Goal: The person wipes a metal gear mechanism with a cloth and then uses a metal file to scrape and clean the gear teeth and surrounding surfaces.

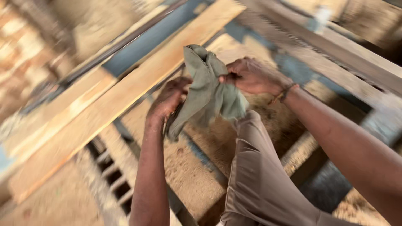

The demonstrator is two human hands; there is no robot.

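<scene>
- Two hands meet at the middle of the head view, both closed on one grey-green cloth (208, 90).
- Left hand (169, 100): fingers curled around the lower left part of the cloth, with the forearm rising from the bottom edge of the view.
- Right hand (253, 76): pinching the cloth's upper right edge between thumb and fingers; a thin dark band (284, 93) circles that wrist.
- Cloth: bunched and crumpled, held in the air between the hands; its top corner stands above both, and a narrow tail hangs down past the left wrist.
- Just below the cloth, a knee in tan trousers (259, 175) rises from the bottom of the view; whether the cloth touches it cannot be told.
- Behind the hands, a long pale wooden plank (104, 109) runs aslant from lower left to the top centre.
- Beside that plank lies a dull blue metal rail (138, 48), parallel to it.
- More timber beams (335, 46) cross the upper right, well apart from the hands.
- Sawdust (188, 175) covers the floor under the arms, between dark metal bars.
- Much of the view is blurred, most at the left edge, so finer detail there cannot be made out.
</scene>
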